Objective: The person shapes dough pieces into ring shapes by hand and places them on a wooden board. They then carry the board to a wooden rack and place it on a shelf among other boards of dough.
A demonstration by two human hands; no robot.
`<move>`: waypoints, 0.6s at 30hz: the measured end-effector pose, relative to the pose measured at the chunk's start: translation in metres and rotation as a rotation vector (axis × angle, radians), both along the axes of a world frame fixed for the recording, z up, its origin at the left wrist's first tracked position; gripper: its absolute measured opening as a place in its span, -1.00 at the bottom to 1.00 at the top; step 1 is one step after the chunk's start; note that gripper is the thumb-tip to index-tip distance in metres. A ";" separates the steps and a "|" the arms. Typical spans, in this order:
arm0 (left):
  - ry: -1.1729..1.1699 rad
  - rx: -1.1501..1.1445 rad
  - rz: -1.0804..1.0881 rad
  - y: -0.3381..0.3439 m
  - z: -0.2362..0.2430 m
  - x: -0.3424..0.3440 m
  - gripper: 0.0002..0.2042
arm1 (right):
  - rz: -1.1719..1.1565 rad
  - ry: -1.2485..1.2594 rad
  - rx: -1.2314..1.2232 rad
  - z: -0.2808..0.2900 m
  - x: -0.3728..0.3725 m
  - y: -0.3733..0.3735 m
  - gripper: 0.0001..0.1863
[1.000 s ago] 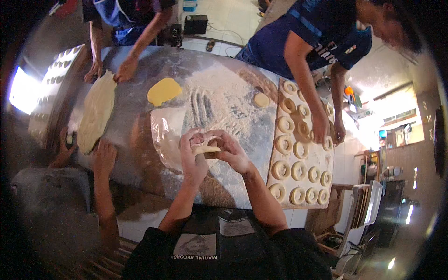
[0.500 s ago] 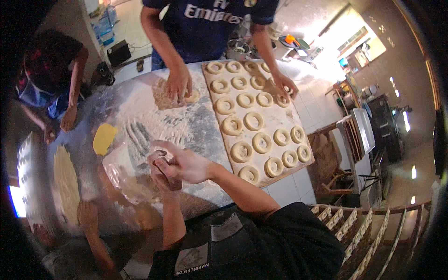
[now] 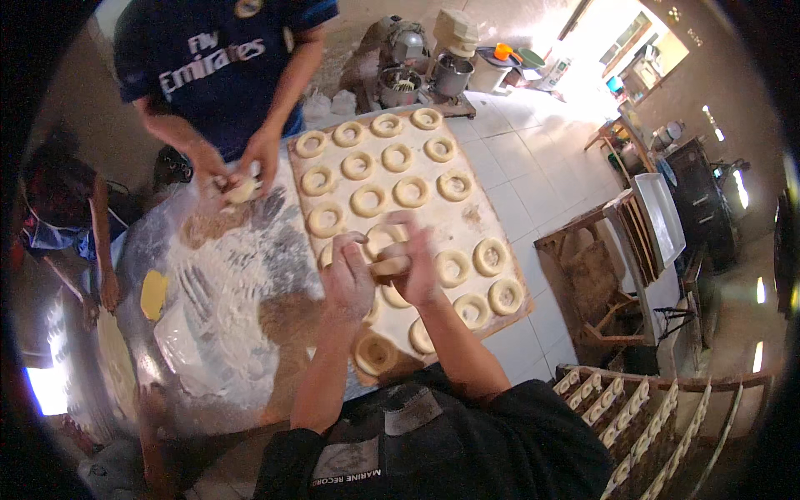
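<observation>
My left hand (image 3: 347, 282) and my right hand (image 3: 414, 262) are above a floured board (image 3: 462, 218) set with pale dough rings. Both have curled fingers and close on what looks like a dough ring (image 3: 388, 265) between them; motion blurs its outline, the right hand most of all. Dough rings lie in rows around my hands, among them a ring (image 3: 369, 200) just beyond and a ring (image 3: 452, 268) to the right. A larger shaded ring (image 3: 376, 354) lies nearer me, by the board's front edge. My hands hide some rings beneath.
Across the table a person's hands (image 3: 237, 185) hold dough. Left of the board are scattered flour (image 3: 221, 279), a yellow scraper (image 3: 153, 295) and a clear plastic sheet (image 3: 179, 350). Further left, another person's hand (image 3: 109, 292) is near a long dough strip (image 3: 115, 358). A rack (image 3: 642, 417) stands lower right.
My hands moved right, from over the floured table to over the board, and came apart slightly. The view shifted right. The person opposite lifted a hand from the board and now holds dough with both hands.
</observation>
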State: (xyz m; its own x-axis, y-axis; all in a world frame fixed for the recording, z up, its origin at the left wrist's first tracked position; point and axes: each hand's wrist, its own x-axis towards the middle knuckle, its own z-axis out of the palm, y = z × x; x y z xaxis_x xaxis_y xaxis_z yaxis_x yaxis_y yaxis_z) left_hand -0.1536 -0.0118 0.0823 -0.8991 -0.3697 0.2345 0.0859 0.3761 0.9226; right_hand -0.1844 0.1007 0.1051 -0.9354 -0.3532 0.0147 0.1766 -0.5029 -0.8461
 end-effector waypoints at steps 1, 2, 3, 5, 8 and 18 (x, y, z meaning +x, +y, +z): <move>0.101 -0.054 -0.030 0.019 -0.001 -0.009 -0.73 | -0.014 -0.278 -0.394 0.002 -0.007 0.024 -0.53; 0.012 -0.070 -0.034 0.041 0.002 -0.021 -0.76 | -0.076 0.034 0.137 -0.006 -0.023 0.043 -0.61; -0.026 -0.089 -0.094 0.058 -0.002 -0.033 -0.77 | -0.133 0.338 0.665 -0.015 -0.036 0.058 -0.67; -0.082 -0.123 -0.215 0.089 -0.013 -0.060 -0.80 | -0.099 0.251 0.591 -0.021 -0.050 0.086 -0.68; 0.008 -0.107 -0.246 0.127 -0.015 -0.092 -0.83 | -0.126 -0.129 -0.174 -0.035 -0.074 0.148 -0.63; -0.372 0.028 -0.220 0.204 -0.031 -0.175 -0.62 | -0.051 -0.325 0.501 -0.048 -0.162 0.227 -0.36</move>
State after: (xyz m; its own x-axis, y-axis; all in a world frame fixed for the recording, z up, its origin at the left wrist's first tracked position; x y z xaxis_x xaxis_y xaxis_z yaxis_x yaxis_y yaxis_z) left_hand -0.3291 0.1918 0.0514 -0.9786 -0.1609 -0.1283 -0.1793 0.3602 0.9155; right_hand -0.3464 0.3279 0.0573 -0.8801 -0.1974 -0.4317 0.4521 -0.0715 -0.8891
